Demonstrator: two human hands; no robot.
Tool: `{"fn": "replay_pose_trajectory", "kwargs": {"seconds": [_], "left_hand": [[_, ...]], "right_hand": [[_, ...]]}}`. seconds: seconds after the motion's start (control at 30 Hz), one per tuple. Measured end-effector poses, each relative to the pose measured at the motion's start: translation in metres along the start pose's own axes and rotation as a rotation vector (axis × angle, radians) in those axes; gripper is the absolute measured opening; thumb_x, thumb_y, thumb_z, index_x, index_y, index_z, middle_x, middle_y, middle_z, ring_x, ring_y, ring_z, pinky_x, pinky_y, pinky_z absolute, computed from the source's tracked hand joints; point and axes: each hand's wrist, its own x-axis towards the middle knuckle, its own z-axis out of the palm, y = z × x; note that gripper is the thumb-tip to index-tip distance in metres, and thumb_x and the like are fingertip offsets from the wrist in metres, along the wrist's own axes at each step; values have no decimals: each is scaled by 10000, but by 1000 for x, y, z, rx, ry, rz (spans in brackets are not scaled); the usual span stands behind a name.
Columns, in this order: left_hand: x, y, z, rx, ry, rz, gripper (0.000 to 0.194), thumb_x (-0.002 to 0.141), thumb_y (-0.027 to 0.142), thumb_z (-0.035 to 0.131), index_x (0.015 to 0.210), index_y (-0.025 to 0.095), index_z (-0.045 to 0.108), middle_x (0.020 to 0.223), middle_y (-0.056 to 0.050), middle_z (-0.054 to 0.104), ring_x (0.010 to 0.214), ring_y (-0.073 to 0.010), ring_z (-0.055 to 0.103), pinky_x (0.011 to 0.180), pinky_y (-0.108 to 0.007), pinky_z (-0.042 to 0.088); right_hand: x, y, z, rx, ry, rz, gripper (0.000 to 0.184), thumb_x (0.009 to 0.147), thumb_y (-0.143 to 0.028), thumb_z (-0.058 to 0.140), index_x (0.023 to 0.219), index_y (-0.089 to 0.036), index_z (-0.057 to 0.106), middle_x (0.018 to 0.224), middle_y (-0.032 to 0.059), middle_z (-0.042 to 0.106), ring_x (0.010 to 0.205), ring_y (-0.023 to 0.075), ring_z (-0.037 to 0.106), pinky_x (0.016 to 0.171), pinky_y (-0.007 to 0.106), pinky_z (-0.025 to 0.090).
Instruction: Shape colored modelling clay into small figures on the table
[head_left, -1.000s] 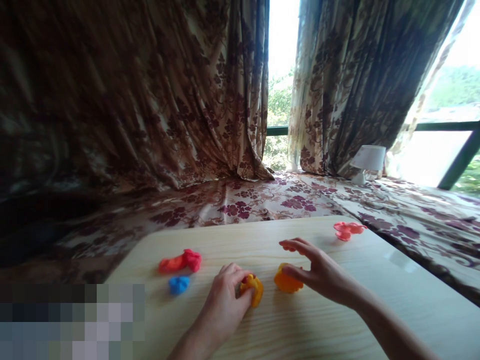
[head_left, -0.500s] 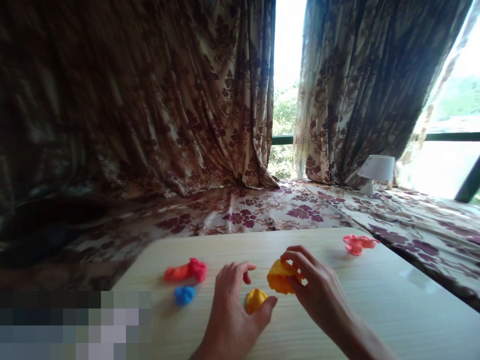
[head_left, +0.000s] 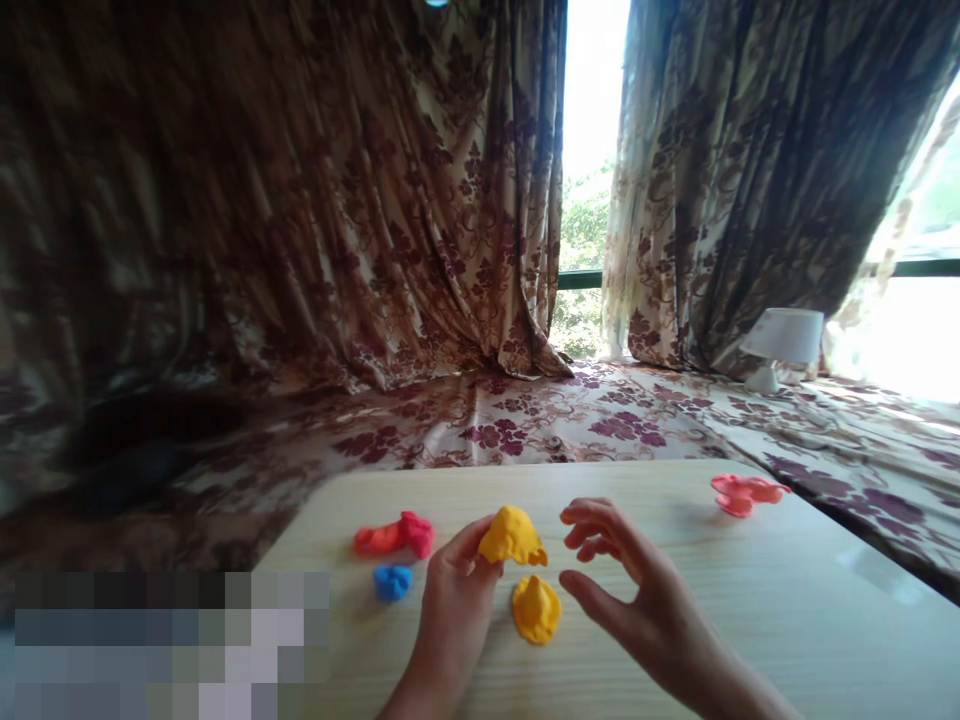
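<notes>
My left hand grips a dome-shaped yellow piece of modelling clay with a ragged lower edge, held up over the table. Just below it, a smaller yellow clay piece lies on the tabletop, a flat round with a raised bump in its middle. To the right of both, my right hand is open, its thumb and fingers apart and nothing between them.
On the left of the light wooden table lie a red-orange clay lump and a blue clay lump. A coral-pink clay shape sits near the far right edge. Beyond stand a small white lamp and flowered curtains.
My left hand let go of the smaller yellow clay piece. My right hand lifted the larger one, which is now in my left hand, and my right hand has opened away from it.
</notes>
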Motion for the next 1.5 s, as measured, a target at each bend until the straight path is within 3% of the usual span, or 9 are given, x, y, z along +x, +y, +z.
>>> {"fn": "replay_pose_trajectory", "kwargs": {"seconds": [0.23, 0.37, 0.53, 0.63, 0.7, 0.8, 0.93, 1.3, 1.5], "left_hand": [[-9, 5, 7, -26, -67, -47, 288, 681, 389, 694, 879, 181, 710, 556, 36, 525, 739, -183, 581, 750, -298, 484], [-16, 9, 9, 131, -194, -3, 327, 762, 390, 612, 1006, 176, 656, 716, -3, 588, 747, -186, 583, 692, -299, 496], [-21, 10, 5, 710, -45, 516, 462, 781, 319, 621, 1227, 218, 557, 920, -69, 611, 893, -232, 560, 834, -392, 441], [-21, 11, 3, 807, -123, 697, 321, 836, 230, 552, 1150, 240, 615, 831, -48, 625, 811, -205, 556, 785, -370, 434], [-21, 11, 2, 793, -154, 676, 246, 859, 214, 520, 1066, 218, 651, 767, -36, 630, 763, -193, 557, 754, -355, 438], [-20, 10, 3, 725, -93, 569, 222, 874, 221, 501, 1029, 187, 657, 815, -51, 660, 803, -194, 577, 752, -338, 455], [-20, 10, 5, 678, -54, 501, 205, 870, 236, 512, 1003, 182, 659, 883, -57, 679, 864, -198, 590, 800, -337, 457], [-22, 13, 8, 640, -162, 451, 234, 893, 238, 465, 941, 184, 687, 743, -35, 594, 760, -180, 554, 696, -310, 457], [-22, 10, 8, 646, -143, 546, 201, 862, 222, 536, 1003, 189, 675, 818, -51, 601, 798, -184, 565, 717, -315, 469]], "right_hand": [[2, -14, 11, -81, 48, -132, 188, 823, -131, 585, 980, -232, 558, 928, 41, 574, 815, 159, 583, 713, 269, 500], [3, -14, 10, -124, 41, -170, 128, 862, -139, 533, 928, -224, 602, 868, 47, 585, 763, 156, 584, 667, 261, 489], [3, -12, 3, -210, -4, -231, 180, 888, -122, 493, 945, -219, 634, 817, 53, 581, 715, 159, 544, 634, 280, 462], [3, -12, 3, -234, -47, -245, 185, 886, -111, 492, 913, -220, 640, 794, 48, 573, 708, 161, 526, 624, 285, 453], [4, -13, 4, -232, -49, -237, 180, 878, -116, 509, 947, -227, 633, 825, 50, 581, 733, 164, 537, 635, 285, 463], [5, -12, 5, -243, 5, -211, 198, 847, -146, 571, 1031, -214, 594, 908, 69, 597, 802, 181, 562, 684, 300, 485], [4, -11, 4, -251, 32, -167, 99, 849, -149, 566, 923, -204, 601, 865, 54, 596, 772, 169, 567, 676, 289, 477], [2, -7, 5, -134, -7, -111, 124, 879, -145, 537, 956, -215, 605, 846, 40, 586, 744, 152, 554, 663, 268, 455], [2, -5, 6, -104, -51, -110, 172, 899, -130, 497, 934, -227, 634, 809, 31, 583, 726, 150, 537, 657, 272, 442]]}}
